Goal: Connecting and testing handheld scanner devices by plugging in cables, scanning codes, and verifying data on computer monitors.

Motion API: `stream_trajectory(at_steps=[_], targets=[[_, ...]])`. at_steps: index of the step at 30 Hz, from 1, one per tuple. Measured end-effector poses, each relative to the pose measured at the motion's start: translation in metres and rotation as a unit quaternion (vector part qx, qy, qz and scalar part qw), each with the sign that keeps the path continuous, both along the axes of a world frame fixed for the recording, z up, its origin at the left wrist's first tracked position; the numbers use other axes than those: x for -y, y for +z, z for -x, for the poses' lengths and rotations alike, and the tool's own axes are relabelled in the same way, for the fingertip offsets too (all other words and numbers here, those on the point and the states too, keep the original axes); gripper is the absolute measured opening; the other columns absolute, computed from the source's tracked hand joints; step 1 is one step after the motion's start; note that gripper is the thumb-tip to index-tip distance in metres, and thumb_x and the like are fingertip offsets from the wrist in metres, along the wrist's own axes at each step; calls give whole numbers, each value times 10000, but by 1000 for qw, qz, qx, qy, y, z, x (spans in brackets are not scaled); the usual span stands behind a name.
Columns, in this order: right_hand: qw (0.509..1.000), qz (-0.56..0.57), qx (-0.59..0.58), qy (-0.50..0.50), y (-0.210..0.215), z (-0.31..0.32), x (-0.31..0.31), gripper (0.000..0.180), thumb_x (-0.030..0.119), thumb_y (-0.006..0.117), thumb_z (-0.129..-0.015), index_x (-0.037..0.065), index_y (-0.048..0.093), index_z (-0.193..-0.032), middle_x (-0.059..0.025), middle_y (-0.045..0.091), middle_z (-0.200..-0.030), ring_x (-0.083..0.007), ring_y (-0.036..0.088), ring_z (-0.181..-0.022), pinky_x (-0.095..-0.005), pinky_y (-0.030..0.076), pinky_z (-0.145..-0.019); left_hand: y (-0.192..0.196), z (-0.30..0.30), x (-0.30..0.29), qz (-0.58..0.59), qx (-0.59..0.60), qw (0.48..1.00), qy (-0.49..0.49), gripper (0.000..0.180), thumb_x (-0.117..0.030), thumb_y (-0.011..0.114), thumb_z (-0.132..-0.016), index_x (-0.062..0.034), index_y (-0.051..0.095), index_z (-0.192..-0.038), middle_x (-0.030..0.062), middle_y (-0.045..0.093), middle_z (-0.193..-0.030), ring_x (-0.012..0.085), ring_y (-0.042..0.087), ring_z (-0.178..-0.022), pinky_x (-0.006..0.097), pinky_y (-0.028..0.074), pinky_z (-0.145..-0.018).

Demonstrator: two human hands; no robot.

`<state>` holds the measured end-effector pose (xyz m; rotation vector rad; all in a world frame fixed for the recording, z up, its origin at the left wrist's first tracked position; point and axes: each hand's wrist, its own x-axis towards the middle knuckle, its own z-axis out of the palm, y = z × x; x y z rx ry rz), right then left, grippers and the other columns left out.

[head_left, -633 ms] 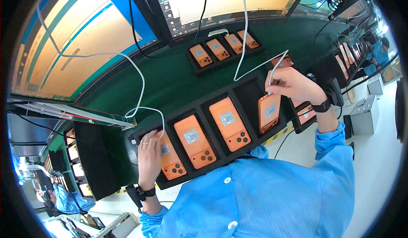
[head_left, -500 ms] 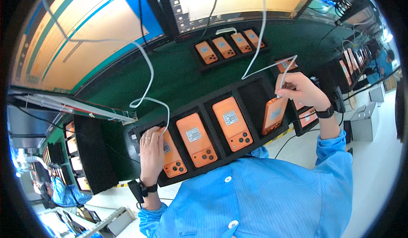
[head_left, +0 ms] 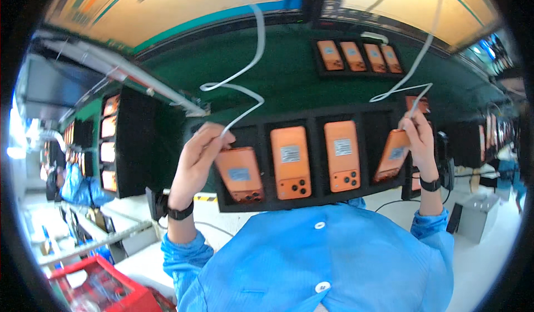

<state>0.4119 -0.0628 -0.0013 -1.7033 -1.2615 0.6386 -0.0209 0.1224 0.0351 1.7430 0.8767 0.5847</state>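
Observation:
A black foam tray (head_left: 311,198) in front of me holds orange phones lying back side up. My left hand (head_left: 196,161) grips the leftmost orange phone (head_left: 240,174), lifted at its top end, with a white cable (head_left: 239,84) running up from it. My right hand (head_left: 417,136) holds the rightmost orange phone (head_left: 391,156) tilted up out of its slot, with another white cable (head_left: 406,86) at its top. Two more orange phones (head_left: 290,161) (head_left: 341,155) lie flat in the middle slots.
A second black tray with several orange phones (head_left: 359,56) sits farther back on the green mat (head_left: 283,72). More trays of phones (head_left: 111,145) stand on the left. A red crate (head_left: 105,287) is at lower left, a grey box (head_left: 478,214) at right.
Both hands have lifted their end phones up off the tray, cables attached. The view has swung so the tray now lies level and closer.

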Motion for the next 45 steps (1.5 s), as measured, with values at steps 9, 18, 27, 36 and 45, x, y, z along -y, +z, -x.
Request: stream_trajectory(at_steps=[9,18,27,36,45], targets=[[992,-50,31,-109,-26,17,-16,144,100,541,-1009,68,496,-875,42,418,-747,-44,379,-698,-209,324,-638,6,15,9,48,15,997,50,116,12,605,-930,46,665,-1023,108,674,-968,163,664,-918,299,528,-851],[989,-64,52,-120,-30,16,-12,157,99,554,-997,64,487,-860,25,429,-756,-62,386,-721,-221,344,-668,0,20,14,64,38,994,83,124,17,634,-910,33,661,-1031,122,696,-968,184,692,-904,317,559,-840],[990,-58,46,-121,-29,16,-11,157,94,549,-998,61,482,-859,24,423,-758,-56,382,-720,-214,334,-652,17,15,20,22,-59,997,51,59,-17,581,-952,1,613,-998,64,627,-961,113,623,-878,268,537,-765],[989,-86,37,-112,-34,10,-10,209,86,549,-1000,70,438,-824,33,391,-745,-49,353,-697,-217,313,-623,28,9,38,-122,-142,982,28,63,-52,589,-949,4,590,-978,86,582,-952,172,645,-876,286,535,-744],[987,-74,69,-124,-36,18,-43,254,132,610,-968,6,490,-783,-18,419,-683,-77,384,-673,-266,357,-596,-38,-1,24,-18,12,990,142,642,25,720,-825,-57,413,-1383,54,568,-882,113,582,-803,258,490,-712]])
